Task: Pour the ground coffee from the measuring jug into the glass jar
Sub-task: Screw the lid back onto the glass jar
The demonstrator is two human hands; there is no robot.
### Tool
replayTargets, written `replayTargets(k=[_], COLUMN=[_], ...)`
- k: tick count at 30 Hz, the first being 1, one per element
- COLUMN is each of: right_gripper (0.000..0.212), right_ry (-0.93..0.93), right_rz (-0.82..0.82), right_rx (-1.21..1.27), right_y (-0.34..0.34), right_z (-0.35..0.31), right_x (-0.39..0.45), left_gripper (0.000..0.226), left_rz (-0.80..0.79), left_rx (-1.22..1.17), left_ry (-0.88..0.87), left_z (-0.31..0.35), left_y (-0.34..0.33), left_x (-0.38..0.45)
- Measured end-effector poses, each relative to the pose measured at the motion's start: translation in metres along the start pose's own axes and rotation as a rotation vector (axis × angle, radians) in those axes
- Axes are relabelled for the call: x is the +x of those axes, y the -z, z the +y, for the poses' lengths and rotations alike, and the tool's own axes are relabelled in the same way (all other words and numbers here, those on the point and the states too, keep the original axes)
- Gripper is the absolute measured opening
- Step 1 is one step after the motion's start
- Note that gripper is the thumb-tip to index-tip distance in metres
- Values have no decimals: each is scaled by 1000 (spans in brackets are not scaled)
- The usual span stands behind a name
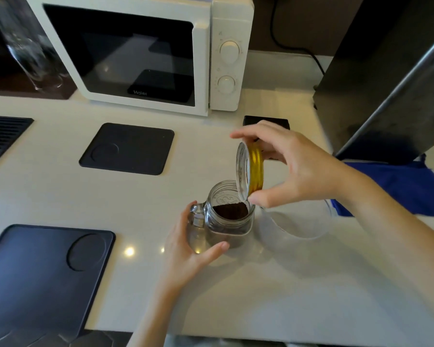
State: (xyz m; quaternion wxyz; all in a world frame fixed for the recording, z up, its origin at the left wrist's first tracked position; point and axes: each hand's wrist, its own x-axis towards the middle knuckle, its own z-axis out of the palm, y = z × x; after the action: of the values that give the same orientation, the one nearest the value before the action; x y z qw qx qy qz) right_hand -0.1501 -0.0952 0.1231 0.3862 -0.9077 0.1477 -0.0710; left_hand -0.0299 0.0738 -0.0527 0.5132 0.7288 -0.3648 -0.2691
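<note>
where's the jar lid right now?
Head view, right of centre: the gold lid is in the right hand, tilted on edge just above the open glass jar.

The clear measuring jug [296,221] sits half hidden behind the right forearm. The blue cloth [396,186] runs off the right edge, and the glass [28,46] at top left is blurred.

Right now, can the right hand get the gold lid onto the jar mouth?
Probably yes. The right hand holds the gold lid tilted just above the open glass jar, nothing between them; the left hand steadies the jar.
</note>
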Motion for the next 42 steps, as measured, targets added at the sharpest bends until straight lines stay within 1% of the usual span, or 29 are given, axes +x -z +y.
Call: replayTargets(k=[2,5,7,10,12,15,18,23,27,29,32,35,37,39,40,42], right_gripper=[82,73,72,73,73,73,73,73,75,73,68,69,71,74,76,81], right_ry=[-24,5,16,14,19,6,-5,-59,-95,-109,-89,-119,-162,-162,-155,-158], right_rz=[-37,-80,-123,-188,-199,-197,-199,-151,-146,-126,-31,44,58,20,-39,-221], right_rx=[-63,-171,-257,-390,-451,-492,-511,-500,-563,-626,-794,-908,-922,-906,-838,-618], right_y=[-3,-9,-14,-20,-24,-25,-25,-28,-30,-33,-40,-49,-50,-45,-41,-31], right_z=[-3,-9,-11,-15,-16,-17,-17,-16,-18,-20,-23,-28,-29,-28,-26,-27], right_x=[2,4,5,8,10,11,9,6,7,8,9,10,9,7,6,4], left_gripper=[95,96,93,84,82,73,67,64,64,65,63,65,64,64,65,66], left_rz=[-19,-17,-15,-26,-36,-21,-3,-4,-14,-21,-19,-16,-19,-22,-19,-6], left_rx=[14,-43,-85,-86,-90,-62,-60,-78,-88,-83,-78,-72,-80,-88,-89,-93], left_ry=[-16,-47,-99,-216,-275,-326,-310,-275,-262,-255,-248,-253,-255,-259,-261,-262], left_z=[0,10,22,36,41,45,43,40,39,38,40,41,41,41,41,39], left_y=[1,4,6,8,7,5,5,3,3,3,4,4,5,4,4,3], left_x=[1,0,1,8,13,17,18,19,19,20,19,19,19,19,19,20])
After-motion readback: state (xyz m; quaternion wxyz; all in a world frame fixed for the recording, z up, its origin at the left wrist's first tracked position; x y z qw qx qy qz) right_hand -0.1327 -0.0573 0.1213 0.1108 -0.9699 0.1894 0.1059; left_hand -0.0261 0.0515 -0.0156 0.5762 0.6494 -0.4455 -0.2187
